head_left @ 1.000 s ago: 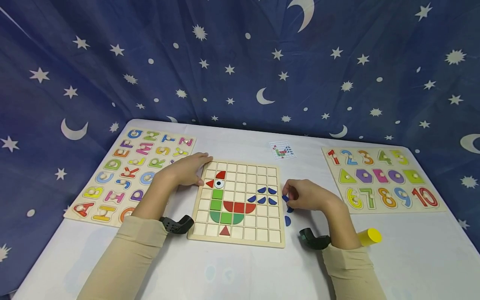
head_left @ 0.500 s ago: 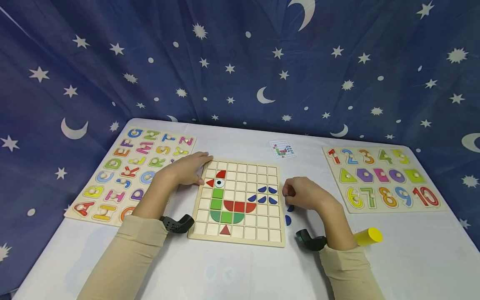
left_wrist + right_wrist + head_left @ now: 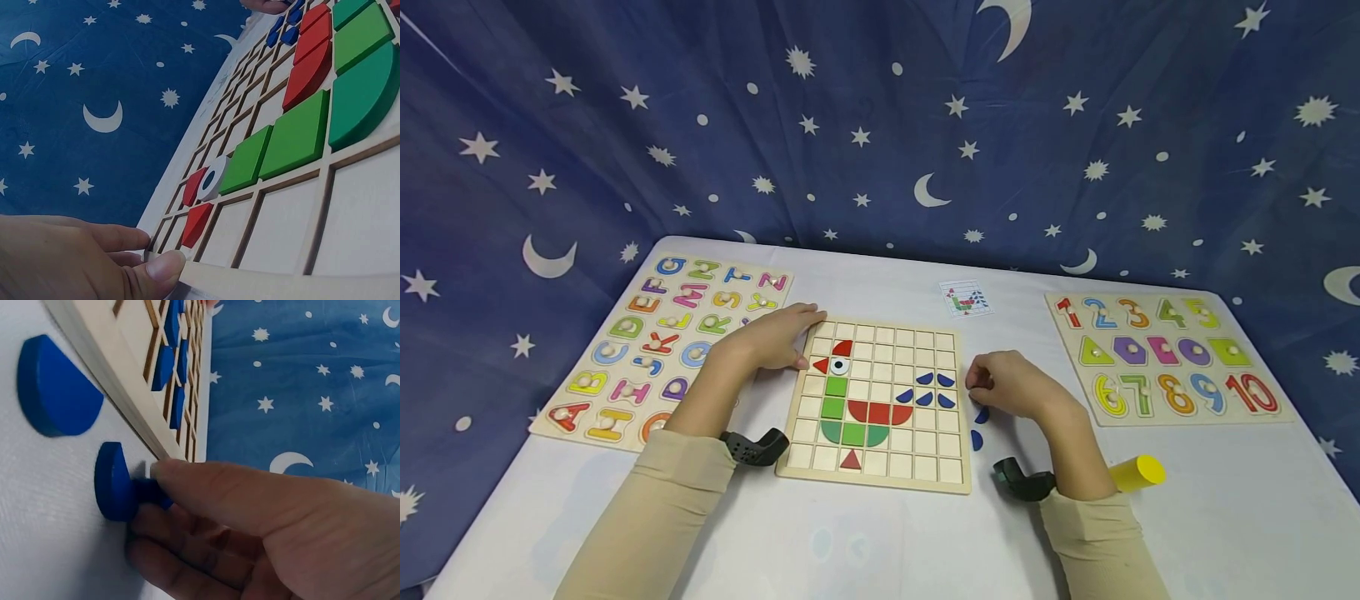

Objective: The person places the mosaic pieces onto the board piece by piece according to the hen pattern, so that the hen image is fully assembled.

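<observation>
**White cloth, three wooden boards, two hands at the grid**

White covers the surface [image 3: 880,542], and a dark blue backdrop [image 3: 850,108] printed with stars and moons hangs behind it. Three boards lie on it: a grid board [image 3: 917,471] in the middle, an alphabet board [image 3: 542,429] at 9 o'clock from it, and a numbers board [image 3: 1270,417] at 3 o'clock. One small picture card [image 3: 966,299] sits at 12 o'clock, and one yellow cylinder [image 3: 1138,472] lies near the right sleeve.

On the grid, five blue pieces [image 3: 924,399] sit in cells at the right. Two more blue pieces [image 3: 57,387] lie on the cloth just beside the board's right edge. The right hand [image 3: 1011,387] pinches one blue piece [image 3: 115,482] there between thumb and curled fingers [image 3: 206,487]. The left hand [image 3: 771,337] rests on the board's top-left corner, fingers straight and close together, thumb against the edge.
</observation>
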`<state>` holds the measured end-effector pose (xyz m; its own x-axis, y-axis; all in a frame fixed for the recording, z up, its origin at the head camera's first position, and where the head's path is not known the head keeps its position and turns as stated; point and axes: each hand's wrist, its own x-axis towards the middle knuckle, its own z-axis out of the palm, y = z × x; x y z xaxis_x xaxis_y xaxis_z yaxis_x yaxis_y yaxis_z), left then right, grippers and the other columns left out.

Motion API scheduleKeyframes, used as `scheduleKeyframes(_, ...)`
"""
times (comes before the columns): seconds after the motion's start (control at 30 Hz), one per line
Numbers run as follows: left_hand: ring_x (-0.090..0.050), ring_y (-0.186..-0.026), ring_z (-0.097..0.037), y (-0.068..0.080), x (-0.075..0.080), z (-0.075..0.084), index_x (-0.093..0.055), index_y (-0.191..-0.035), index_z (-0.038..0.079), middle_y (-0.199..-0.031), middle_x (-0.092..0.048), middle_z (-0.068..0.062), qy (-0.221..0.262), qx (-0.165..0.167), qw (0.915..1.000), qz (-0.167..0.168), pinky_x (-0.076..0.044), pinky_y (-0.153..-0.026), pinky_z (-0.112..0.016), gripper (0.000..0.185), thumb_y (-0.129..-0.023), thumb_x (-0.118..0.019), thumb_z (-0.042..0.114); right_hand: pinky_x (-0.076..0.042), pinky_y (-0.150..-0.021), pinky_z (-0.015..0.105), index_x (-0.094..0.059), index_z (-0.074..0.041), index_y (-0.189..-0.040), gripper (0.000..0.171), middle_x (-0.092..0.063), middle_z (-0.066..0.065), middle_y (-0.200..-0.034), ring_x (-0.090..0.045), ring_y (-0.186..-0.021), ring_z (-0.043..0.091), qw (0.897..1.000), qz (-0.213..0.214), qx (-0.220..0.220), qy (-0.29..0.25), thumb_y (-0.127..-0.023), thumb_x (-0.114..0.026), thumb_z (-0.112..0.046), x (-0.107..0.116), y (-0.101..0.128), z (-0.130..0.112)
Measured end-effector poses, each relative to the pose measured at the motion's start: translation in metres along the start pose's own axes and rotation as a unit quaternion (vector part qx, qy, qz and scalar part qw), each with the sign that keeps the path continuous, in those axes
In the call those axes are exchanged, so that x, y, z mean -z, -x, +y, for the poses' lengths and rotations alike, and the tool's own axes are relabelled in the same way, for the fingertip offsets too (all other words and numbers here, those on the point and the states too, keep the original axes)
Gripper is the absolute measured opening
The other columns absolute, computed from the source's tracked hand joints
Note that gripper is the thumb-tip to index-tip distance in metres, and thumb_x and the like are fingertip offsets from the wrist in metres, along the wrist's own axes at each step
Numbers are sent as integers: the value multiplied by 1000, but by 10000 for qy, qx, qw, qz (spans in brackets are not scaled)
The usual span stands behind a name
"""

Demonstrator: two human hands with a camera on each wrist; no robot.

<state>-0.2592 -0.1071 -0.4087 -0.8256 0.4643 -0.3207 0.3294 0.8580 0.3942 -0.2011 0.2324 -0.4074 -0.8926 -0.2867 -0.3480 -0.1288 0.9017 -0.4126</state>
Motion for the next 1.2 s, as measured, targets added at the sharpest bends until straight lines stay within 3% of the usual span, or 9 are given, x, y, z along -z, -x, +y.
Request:
scheduleKeyframes(0.37,-21,-145,-35,0,-1,0,-32,-149,8,-157,-22,-16,3,-15,10000,-11,-22,-118,-51,79,-81,-74,16,-48,-64,24,-66,-14,-82,8,-61,-3,-73,-54,-69,13,9983,321,368,-329,-82,-74,-15,7,5,2)
scheduleKeyframes(0.7,-21,-145,-34,0,0,0,-32,-148,9,-157,-22,-15,20,12,10000,1,-22,-118,-51,79,-81,-74,16,-49,-57,22,-67,-17,-85,7,-65,-4,-74,-54,-64,9,9926,-258,972,-687,-84,-71,-12,-3,2,-21)
scheduleKeyframes(1.2,-21,-145,-34,0,-2,-1,-33,-148,9,-157,-23,-15,22,32,10000,32,-22,-118,-51,77,-82,-73,15,-48,-59,20,-66,-19,-80,9,-61,-9,-71,-53,-65,6,9892,-408,1329,-463,-83,-72,-13,-16,0,-36)
